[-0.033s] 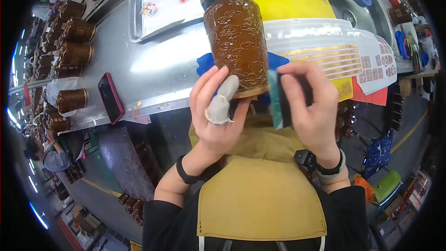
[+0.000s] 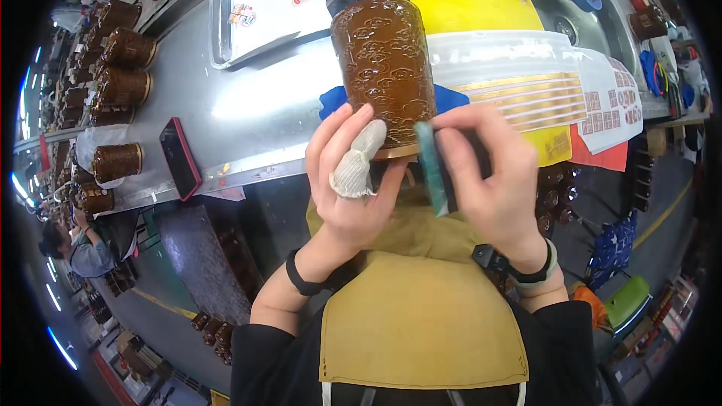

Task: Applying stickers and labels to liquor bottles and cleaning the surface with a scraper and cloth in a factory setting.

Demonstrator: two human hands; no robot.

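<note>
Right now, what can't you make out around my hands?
In the head view:
Brown bottle: far side hidden by its own body.
Blue material: middle hidden by the bottle.
Left hand: one fingertip hidden by a pale cloth cover.
Green pad in the right hand: surface blurred.

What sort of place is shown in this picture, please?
Probably a factory workshop: many similar brown bottles line the left side, and a metal workbench carries what looks like a sticker sheet.

Right hand [image 2: 492,169] and green pad [image 2: 431,167] farther left
</note>
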